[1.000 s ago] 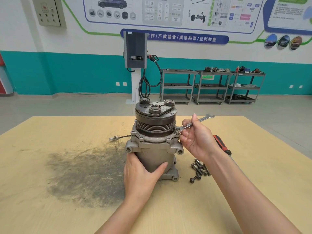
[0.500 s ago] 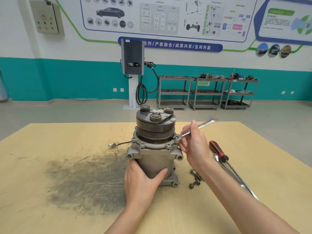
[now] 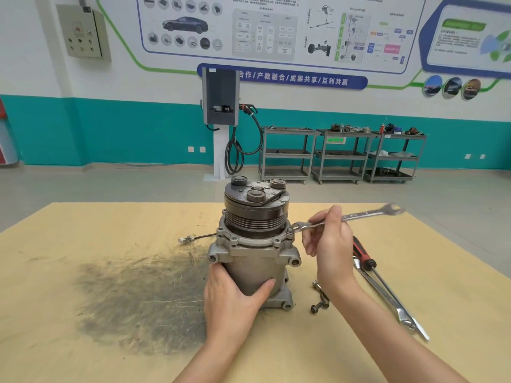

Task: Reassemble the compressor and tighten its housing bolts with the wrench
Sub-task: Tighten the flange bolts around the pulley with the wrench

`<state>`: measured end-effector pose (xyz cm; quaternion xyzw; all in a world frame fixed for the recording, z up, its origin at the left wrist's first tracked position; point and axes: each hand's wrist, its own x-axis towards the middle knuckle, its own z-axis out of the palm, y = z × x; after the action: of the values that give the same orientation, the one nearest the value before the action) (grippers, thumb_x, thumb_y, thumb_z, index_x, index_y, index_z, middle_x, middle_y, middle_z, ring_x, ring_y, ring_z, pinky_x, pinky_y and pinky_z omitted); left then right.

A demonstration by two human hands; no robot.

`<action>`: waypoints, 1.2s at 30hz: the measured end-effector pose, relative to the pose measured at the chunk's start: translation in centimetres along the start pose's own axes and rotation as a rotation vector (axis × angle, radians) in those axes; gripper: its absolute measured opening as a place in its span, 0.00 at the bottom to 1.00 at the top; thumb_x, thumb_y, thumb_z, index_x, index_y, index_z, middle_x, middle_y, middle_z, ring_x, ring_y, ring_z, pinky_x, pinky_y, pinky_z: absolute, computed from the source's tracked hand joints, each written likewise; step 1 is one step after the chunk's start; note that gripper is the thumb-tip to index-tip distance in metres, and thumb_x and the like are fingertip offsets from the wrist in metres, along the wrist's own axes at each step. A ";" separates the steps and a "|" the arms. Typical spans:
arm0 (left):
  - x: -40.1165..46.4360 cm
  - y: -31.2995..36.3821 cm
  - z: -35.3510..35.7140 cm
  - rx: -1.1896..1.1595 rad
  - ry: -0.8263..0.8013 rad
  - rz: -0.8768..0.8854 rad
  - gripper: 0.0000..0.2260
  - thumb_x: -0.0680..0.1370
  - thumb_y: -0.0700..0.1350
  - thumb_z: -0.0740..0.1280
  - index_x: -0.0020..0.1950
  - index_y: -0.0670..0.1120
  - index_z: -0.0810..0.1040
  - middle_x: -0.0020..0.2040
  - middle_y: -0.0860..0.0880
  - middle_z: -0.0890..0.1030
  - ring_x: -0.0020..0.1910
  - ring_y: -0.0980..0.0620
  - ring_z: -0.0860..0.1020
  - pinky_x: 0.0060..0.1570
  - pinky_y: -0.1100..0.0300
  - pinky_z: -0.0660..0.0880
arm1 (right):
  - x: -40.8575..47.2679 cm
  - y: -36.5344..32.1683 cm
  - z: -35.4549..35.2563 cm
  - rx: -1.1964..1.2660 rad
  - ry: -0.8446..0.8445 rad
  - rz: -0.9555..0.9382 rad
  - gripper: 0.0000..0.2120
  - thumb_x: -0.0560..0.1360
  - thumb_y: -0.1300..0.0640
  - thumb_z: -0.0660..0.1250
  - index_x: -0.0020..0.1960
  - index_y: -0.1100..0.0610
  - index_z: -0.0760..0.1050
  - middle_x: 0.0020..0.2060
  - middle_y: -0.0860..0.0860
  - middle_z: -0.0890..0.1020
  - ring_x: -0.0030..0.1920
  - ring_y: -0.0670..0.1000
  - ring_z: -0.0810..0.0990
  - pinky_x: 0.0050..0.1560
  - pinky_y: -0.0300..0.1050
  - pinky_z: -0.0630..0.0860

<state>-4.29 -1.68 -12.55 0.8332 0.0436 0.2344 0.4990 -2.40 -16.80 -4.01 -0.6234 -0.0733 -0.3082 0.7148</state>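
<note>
Wrench (image 3: 345, 217) now higher in right hand's (image 3: 330, 244) pinch — ring seemingly on bolt (image 3: 289, 230) — left hand (image 3: 233, 294) gripping compressor (image 3: 255, 244).

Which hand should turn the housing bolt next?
Right. The right hand already holds the wrench, its ring end seated on the bolt at the flange's right side. The left hand grips the compressor body, steadying it.

White-and-teal wall (image 3: 110, 128) carried posters (image 3: 276, 31); grey floor (image 3: 110, 183) held three metal carts (image 3: 341, 154), a charging post (image 3: 220, 100).
</note>
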 end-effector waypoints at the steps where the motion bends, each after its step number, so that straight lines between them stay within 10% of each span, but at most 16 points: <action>1: 0.0 0.0 0.0 0.001 -0.002 0.001 0.42 0.62 0.63 0.78 0.67 0.47 0.64 0.62 0.51 0.73 0.65 0.45 0.73 0.61 0.50 0.71 | 0.6 0.1 -0.1 0.025 -0.002 0.088 0.23 0.84 0.45 0.47 0.40 0.57 0.71 0.21 0.50 0.73 0.21 0.46 0.68 0.22 0.36 0.65; 8: 0.0 0.0 0.0 -0.007 -0.008 0.003 0.42 0.62 0.63 0.77 0.67 0.47 0.64 0.62 0.51 0.73 0.65 0.46 0.72 0.62 0.50 0.71 | 3.4 0.3 -0.7 0.178 -0.209 0.521 0.20 0.84 0.45 0.51 0.43 0.57 0.71 0.21 0.51 0.70 0.21 0.47 0.66 0.22 0.37 0.62; 17: -0.1 0.1 -0.1 -0.014 -0.003 0.013 0.41 0.62 0.61 0.79 0.67 0.47 0.65 0.63 0.50 0.74 0.65 0.46 0.72 0.63 0.49 0.71 | 3.4 0.7 -0.4 0.275 -0.272 0.547 0.20 0.83 0.45 0.53 0.41 0.57 0.71 0.22 0.51 0.69 0.22 0.47 0.66 0.23 0.37 0.63; 29: -0.1 0.1 -0.1 -0.008 -0.001 0.013 0.42 0.62 0.62 0.78 0.68 0.47 0.64 0.64 0.49 0.74 0.65 0.45 0.72 0.62 0.50 0.71 | -0.9 1.5 1.1 -0.026 0.019 -0.118 0.19 0.82 0.46 0.52 0.40 0.56 0.70 0.21 0.47 0.69 0.22 0.45 0.67 0.23 0.39 0.64; 36: 0.0 0.0 -0.1 -0.009 -0.001 0.011 0.43 0.61 0.62 0.78 0.68 0.47 0.64 0.64 0.49 0.74 0.65 0.45 0.73 0.62 0.49 0.72 | -1.0 0.4 1.3 -0.709 -0.047 -0.587 0.22 0.82 0.45 0.53 0.40 0.60 0.72 0.23 0.50 0.72 0.21 0.52 0.71 0.20 0.52 0.70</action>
<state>-4.38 -1.65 -12.49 0.8313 0.0375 0.2367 0.5015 -2.65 -15.22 -4.62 -0.7893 -0.1529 -0.4894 0.3378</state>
